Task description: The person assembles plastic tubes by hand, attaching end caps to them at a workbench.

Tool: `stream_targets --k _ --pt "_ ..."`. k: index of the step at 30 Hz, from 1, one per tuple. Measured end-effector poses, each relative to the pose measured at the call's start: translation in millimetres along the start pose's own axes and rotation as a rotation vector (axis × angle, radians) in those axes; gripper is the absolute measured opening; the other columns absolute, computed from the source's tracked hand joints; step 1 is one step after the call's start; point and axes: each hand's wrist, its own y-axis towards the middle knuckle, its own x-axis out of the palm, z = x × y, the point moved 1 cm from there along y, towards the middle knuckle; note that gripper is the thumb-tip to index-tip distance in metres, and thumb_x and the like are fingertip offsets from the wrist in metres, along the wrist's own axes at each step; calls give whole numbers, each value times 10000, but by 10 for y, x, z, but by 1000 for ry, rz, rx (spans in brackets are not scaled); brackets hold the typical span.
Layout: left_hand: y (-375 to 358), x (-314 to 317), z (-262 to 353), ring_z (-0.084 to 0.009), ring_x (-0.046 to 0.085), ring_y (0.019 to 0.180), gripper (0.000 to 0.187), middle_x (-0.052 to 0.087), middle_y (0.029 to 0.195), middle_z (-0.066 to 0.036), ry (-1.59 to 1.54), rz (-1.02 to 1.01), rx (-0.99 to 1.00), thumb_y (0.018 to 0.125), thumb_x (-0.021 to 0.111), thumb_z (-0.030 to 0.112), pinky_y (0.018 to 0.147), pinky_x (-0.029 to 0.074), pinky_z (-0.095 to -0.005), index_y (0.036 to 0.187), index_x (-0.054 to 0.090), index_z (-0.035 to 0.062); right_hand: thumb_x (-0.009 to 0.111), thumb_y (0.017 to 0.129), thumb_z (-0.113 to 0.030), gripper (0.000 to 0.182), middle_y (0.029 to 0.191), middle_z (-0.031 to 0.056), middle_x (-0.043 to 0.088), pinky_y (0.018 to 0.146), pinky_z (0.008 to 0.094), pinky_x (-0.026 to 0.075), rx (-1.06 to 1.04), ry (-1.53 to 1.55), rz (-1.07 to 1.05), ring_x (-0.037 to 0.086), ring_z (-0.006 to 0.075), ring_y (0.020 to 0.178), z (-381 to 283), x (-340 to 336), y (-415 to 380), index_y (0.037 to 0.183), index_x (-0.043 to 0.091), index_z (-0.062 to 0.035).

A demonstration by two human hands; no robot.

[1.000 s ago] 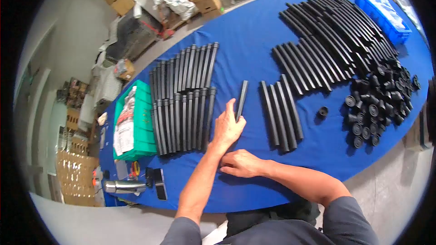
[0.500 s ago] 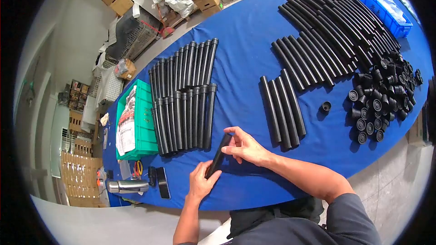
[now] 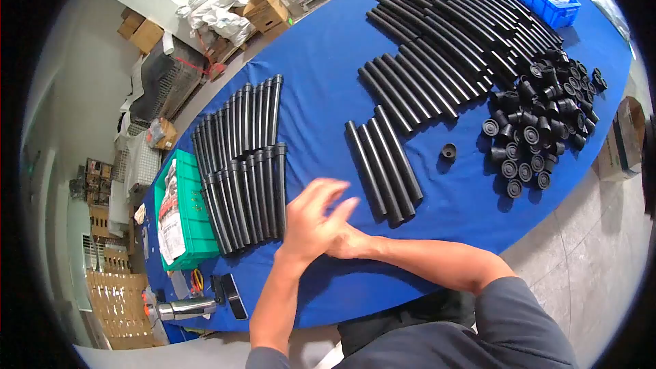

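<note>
My left hand (image 3: pixel 311 222) is raised above the front of the blue-covered table, fingers stretched and thumb apart, slightly smeared by motion. Partly behind it, my right hand (image 3: pixel 350 242) crosses in close; its fingers are hidden, so what it holds does not show. Left of the hands lie two rows of black tubes with thicker collared ends (image 3: pixel 249 195). To the right, several plain black tubes (image 3: pixel 383 167) lie side by side, and a single black cap (image 3: pixel 448 152) rests beyond them.
A heap of black caps (image 3: pixel 531 135) and a large spread of plain tubes (image 3: pixel 451 24) cover the right side. A blue bin (image 3: pixel 564 15) stands at the far right. Left are a green crate (image 3: pixel 198 232), a phone (image 3: pixel 233 296) and a steel flask (image 3: pixel 184 309).
My left hand has come up and over in front of my right hand. The short black tube seen between both hands is now out of sight. The camera view has shifted right.
</note>
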Motion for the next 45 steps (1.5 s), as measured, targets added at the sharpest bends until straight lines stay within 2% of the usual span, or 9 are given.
stream_targets --k 1,2,7,11,17,22,29,39,45 --pt "256 186 113 -241 704 823 244 696 966 -134 12 -72 130 844 776 114 737 571 -353 1048 702 4 531 1044 -264 344 1334 175 594 971 470 436 -282 -456 155 580 309 1225 27 77 -77 1269 521 -5" --pt "466 391 215 -276 704 880 309 689 1037 -148 -9 -160 129 851 773 157 771 575 -377 1113 683 18 429 1090 -227 268 1382 110 509 1009 442 387 -45 134 98 498 227 1256 197 386 -61 1271 509 -46" --pt "1009 1425 466 -343 626 1081 455 617 1119 -161 220 -505 298 880 733 230 858 581 -440 1284 585 82 539 1052 -276 261 981 68 536 885 372 439 191 503 -174 514 177 908 -47 -76 -34 1163 491 -45" --pt "1055 1893 337 -341 607 1010 172 585 1006 -167 341 -522 392 859 624 113 813 587 -432 1000 619 14 713 956 -376 429 928 160 688 745 428 505 301 526 -136 682 288 881 -117 -166 28 1118 527 -25" --pt "808 922 428 -321 650 1017 167 642 1033 -140 225 -276 272 887 668 116 837 570 -411 1023 635 24 675 970 -353 392 1287 128 618 920 413 470 315 526 -279 612 210 1170 10 -10 4 1198 549 -59" --pt "313 9 -459 -281 691 896 295 678 1046 -130 184 -118 -138 858 728 151 791 566 -364 1114 679 13 726 862 -388 482 916 252 721 817 480 545 284 350 -279 709 405 875 -323 -334 122 1055 667 49" --pt "-423 -105 -1099 -250 650 897 328 626 1003 -103 87 -321 -319 795 772 154 821 540 -365 1100 715 48 745 845 -362 418 765 180 688 715 461 526 279 383 -418 697 351 755 -338 -332 126 999 660 18" --pt "-1402 -443 -800 -169 683 877 428 702 1098 -113 -132 127 -660 871 768 142 745 559 -304 1267 658 25 779 844 -363 427 829 179 724 730 417 557 341 418 -339 723 313 783 -340 -319 125 1084 710 -16" --pt "-2179 -343 -433 -196 692 947 516 710 1054 -113 44 49 -698 763 896 189 826 559 -335 1182 644 24 768 907 -280 391 788 66 728 600 276 528 576 659 -437 664 103 652 -359 -391 185 1190 712 -16"
